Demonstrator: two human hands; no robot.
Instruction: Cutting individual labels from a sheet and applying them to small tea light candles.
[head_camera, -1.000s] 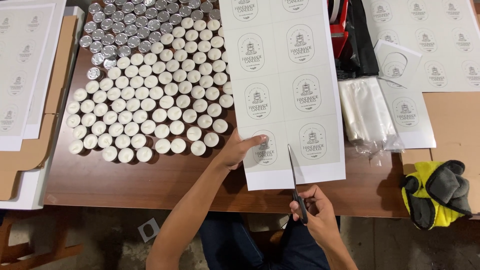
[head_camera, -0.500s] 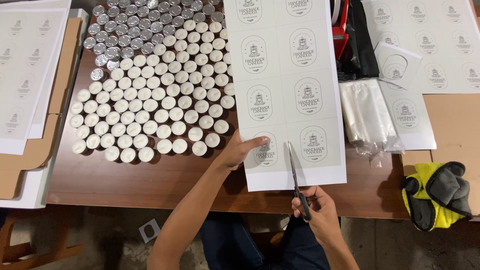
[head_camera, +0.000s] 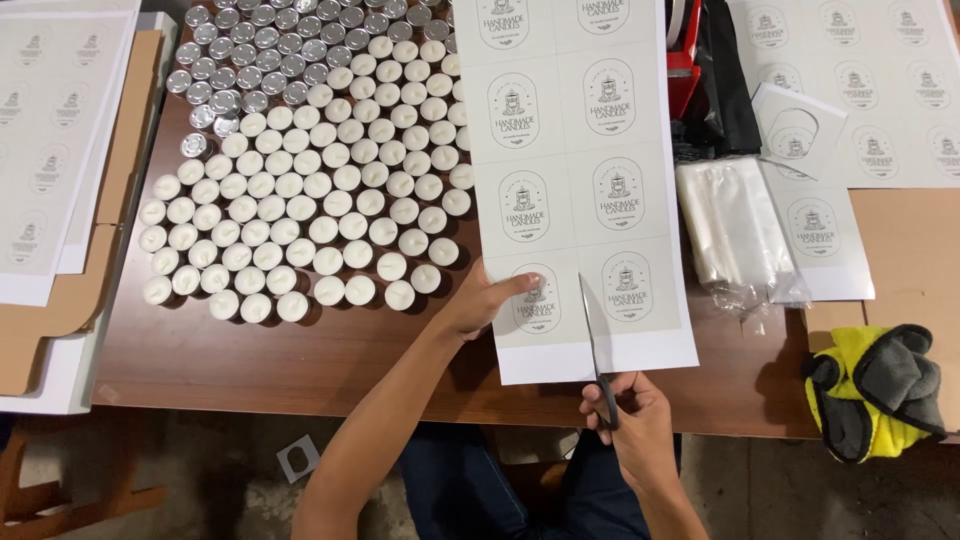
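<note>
The right hand (head_camera: 635, 415), at 6 o'clock in the head view, is closed around the handles of 1 pair of scissors (head_camera: 598, 345); the blades point toward 12 o'clock and lie in a cut running up from the near edge of the label sheet (head_camera: 575, 190), between its 2 columns. The left hand (head_camera: 480, 300), at 9 o'clock from the blades, pins the sheet down, thumb on the printed face beside the lowest left label and the other fingers hidden under or behind the edge. The sheet is white, rectangular and lies lengthwise toward 12 o'clock on the brown table (head_camera: 300, 360); 8 grey panels show on it in 2 columns of 4, each carrying 1 dark-outlined, round-ended upright emblem; the top row is cropped. At 9 to 11 o'clock from the sheet stands a dense field of tealight candles (head_camera: 310, 210), white wax in the nearer rows and bare silver cups (head_camera: 260, 50) in the far rows; they are too many and too tightly packed to count exactly. At 3 o'clock lies 1 bundle of clear plastic bags (head_camera: 735, 230), with 1 single cut label strip (head_camera: 820, 240) just beside it and 1 loose label square (head_camera: 797, 130) above. Further label sheets (head_camera: 870, 80) lie at 1 o'clock and another stack (head_camera: 50, 140) at 10 o'clock, resting on flat brown cardboard (head_camera: 60, 310). 1 red tape dispenser (head_camera: 682, 55) sits at 12 o'clock, and 1 pair of yellow-and-grey gloves (head_camera: 875, 390) at 4 o'clock.
</note>
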